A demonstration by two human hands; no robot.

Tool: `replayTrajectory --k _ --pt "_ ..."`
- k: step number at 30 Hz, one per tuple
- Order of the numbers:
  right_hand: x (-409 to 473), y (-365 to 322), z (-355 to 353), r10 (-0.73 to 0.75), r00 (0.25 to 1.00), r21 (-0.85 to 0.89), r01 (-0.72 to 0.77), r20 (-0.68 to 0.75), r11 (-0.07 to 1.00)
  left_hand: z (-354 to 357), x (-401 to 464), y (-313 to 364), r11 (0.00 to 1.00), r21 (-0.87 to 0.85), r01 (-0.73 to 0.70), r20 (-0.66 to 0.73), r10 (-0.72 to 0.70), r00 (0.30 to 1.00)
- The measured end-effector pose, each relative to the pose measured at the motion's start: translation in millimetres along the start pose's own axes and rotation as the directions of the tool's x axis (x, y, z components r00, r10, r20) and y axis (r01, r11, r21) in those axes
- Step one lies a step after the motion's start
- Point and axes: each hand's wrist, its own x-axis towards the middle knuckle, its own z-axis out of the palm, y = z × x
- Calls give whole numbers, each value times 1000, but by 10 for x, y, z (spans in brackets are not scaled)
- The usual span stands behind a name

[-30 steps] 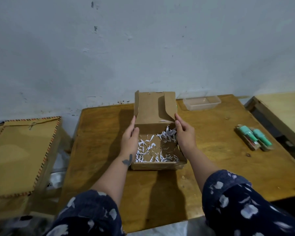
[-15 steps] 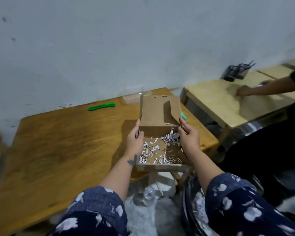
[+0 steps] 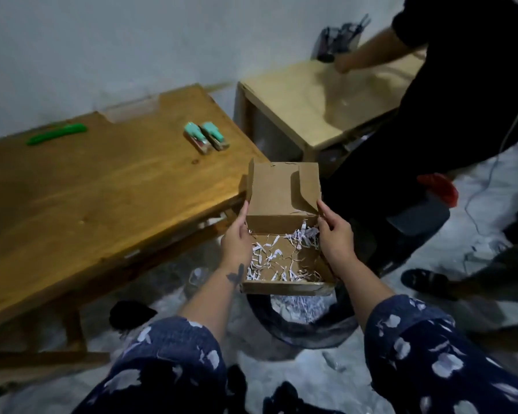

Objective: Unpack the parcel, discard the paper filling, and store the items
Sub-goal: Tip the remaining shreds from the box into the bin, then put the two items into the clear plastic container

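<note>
A brown cardboard box [image 3: 277, 192] with its lid flipped up is held in the air, off the right end of the wooden table [image 3: 102, 198]. My left hand [image 3: 235, 240] grips its left wall and my right hand [image 3: 335, 240] grips its right wall. White shredded paper [image 3: 284, 255] lies loose on the box floor. Directly below the box stands a black bin bag [image 3: 308, 327] with more shredded paper inside. Two packaged green items [image 3: 206, 137] lie on the table's far right.
A green cutter [image 3: 57, 133] lies at the table's back edge. A second person in black [image 3: 449, 115] stands to the right and reaches over a pale wooden table [image 3: 311, 100] with a black pen holder [image 3: 340, 40]. A red bag [image 3: 438, 186] hangs near them.
Both hands lifted the box off the table and carried it right, over the bin bag on the floor. My view swung right and down with it.
</note>
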Motion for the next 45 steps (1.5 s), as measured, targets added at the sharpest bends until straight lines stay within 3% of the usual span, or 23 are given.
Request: replayTrajectory --k 7,13,21,26,31,35,40,45 --pt "131 1137 -197 130 989 -68 -135 -66 989 794 161 -892 990 126 61 139 -79 987" --pt "345 2376 -85 222 968 -83 -232 -113 969 1465 408 -1909 979 135 154 254 -184 950" --pt "854 3979 493 345 936 -90 -350 -64 933 2180 991 -3441 957 173 232 249 -271 930" --pt "1015 4481 777 490 870 -83 -493 -55 866 2403 1200 -3946 901 256 349 272 -414 869" --pt "1009 4485 806 549 836 -133 -544 2 829 2378 1259 -4002 871 302 387 282 -469 837" --pt "900 4036 618 568 823 -190 -555 18 810 2210 1171 -3651 850 304 429 289 -512 809" --pt "723 3029 301 567 818 -286 -523 96 803 1834 909 -2583 854 307 420 285 -503 816" --pt "511 1692 -49 496 847 -326 -421 191 846 1246 663 -1276 877 370 305 314 -428 848"
